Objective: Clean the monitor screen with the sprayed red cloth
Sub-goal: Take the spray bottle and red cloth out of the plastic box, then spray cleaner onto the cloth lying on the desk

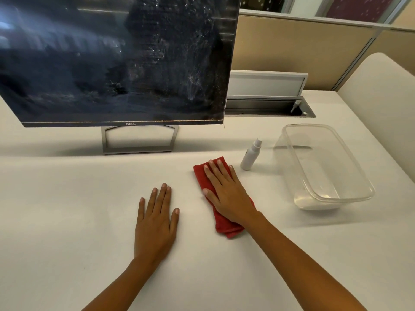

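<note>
The monitor screen (pixel 116 57) is being seen dark and switched off, standing on a grey open-frame stand (pixel 139 140) toward the far left of the white table (pixel 67 221). Its surface is being marked by whitish droplets and streaks, densest over the right half, while blurred reflections are being shown across the left half. A pale line of residue is being carried along the bottom bezel.

The red cloth (pixel 203 176) is being kept folded into a long strip, lying flat on the table in front of the monitor's right corner. It is being pressed from above by the right hand (pixel 226 194), which is being held flat with the fingers extended and slightly spread; nothing is being gripped, and only the far left edge and near end of the cloth are being left uncovered.

The left hand (pixel 155 223) is being rested palm-down on the bare table, fingers straight and apart, beside the cloth without touching it.

A small white spray bottle (pixel 250 156) is being seen standing just beyond the cloth's far right corner, and a clear plastic container (pixel 359 176) is being seen farther right.
</note>
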The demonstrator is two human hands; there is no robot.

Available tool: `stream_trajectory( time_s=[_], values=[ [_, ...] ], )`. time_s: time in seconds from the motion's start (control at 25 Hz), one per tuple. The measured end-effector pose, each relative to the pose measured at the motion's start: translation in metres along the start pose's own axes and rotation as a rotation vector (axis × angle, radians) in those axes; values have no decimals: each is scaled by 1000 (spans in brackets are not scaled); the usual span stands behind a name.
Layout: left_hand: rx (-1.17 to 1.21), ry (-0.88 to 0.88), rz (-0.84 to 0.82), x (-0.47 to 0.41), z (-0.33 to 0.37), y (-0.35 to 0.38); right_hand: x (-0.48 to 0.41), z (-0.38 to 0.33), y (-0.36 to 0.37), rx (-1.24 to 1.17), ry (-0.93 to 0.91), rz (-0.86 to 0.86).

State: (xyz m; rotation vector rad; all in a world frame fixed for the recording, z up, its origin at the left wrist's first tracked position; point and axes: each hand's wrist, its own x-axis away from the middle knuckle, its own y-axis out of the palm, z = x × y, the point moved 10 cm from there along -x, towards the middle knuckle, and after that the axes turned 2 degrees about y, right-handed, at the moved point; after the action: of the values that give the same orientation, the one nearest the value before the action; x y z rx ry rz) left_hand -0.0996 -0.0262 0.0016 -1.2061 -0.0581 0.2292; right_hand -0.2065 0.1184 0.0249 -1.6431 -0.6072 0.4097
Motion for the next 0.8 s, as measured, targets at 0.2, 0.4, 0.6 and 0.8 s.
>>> stream_trajectory(
  time_s=[0.2,0.4,0.6,0.8],
  values=[
    [-5,-6,-5,0,0,1,-2,13,15,-8,165,66],
    [-1,-5,-4,-1,1,1,-4,9,17,-17,294,105],
    [-8,-1,-4,0,0,0,11,18,-23,-296,299,394],
    [-4,0,3,0,1,-1,62,62,-85,-180,437,1070]
  ],
)
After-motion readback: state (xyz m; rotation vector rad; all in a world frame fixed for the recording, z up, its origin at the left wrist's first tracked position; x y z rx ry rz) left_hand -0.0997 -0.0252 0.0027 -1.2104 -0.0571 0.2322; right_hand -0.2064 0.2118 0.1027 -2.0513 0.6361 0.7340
